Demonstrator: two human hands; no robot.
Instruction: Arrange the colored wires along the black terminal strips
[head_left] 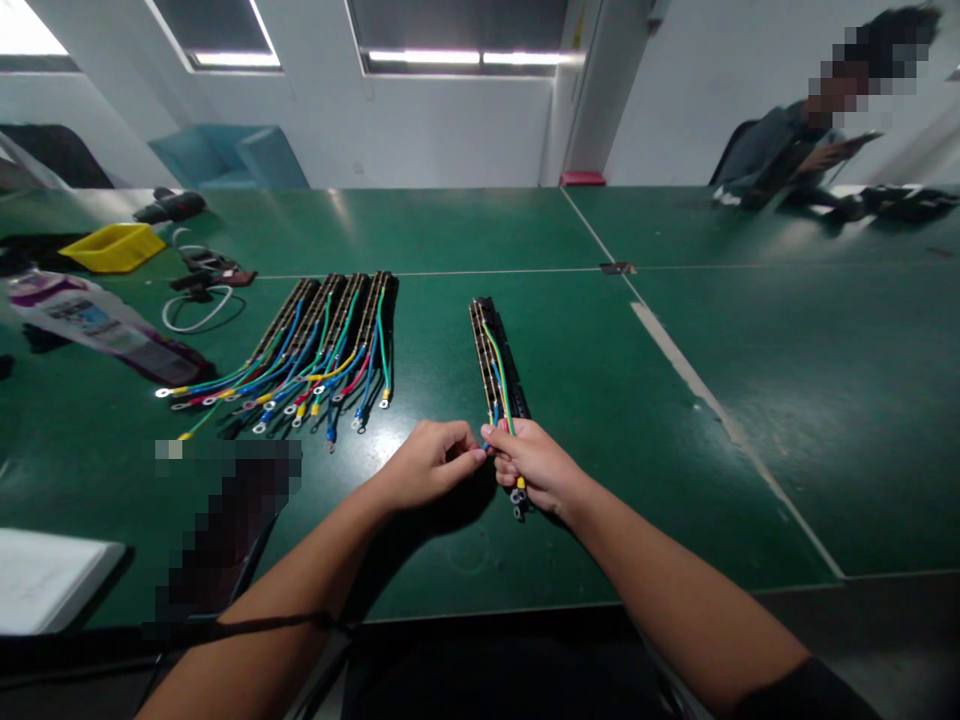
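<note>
**Wired strip lying just beyond the right fingers, its long axis running away from the body**

A blue wire (487, 447) is being pinched, as far as can be seen, between the thumb and forefinger of the left hand (435, 465), the tips being drawn together just beside the right thumb. The wires (503, 385) are being gripped in a bundle by the right hand (536, 465), its fingers being curled around them; how firmly they are being pressed cannot be told. Below that fist, the ring terminals (518, 496) are being left exposed, pointing back toward the body.

The wired strip (481, 350) is being placed by these relations straight ahead of the right hand, which is nearer to it; from the left fingertips it is being reached forward and slightly to the right. Its far end is being pointed away from the body and a little leftward, the wires being laid along its length. Its near end is being hidden by the right hand, so whether that end is being lifted off the green table (585, 555) cannot be told.

Farther left, four similar strips (381, 305) are being kept side by side, well apart from the hands, their loose wire ends being fanned toward the body.
</note>
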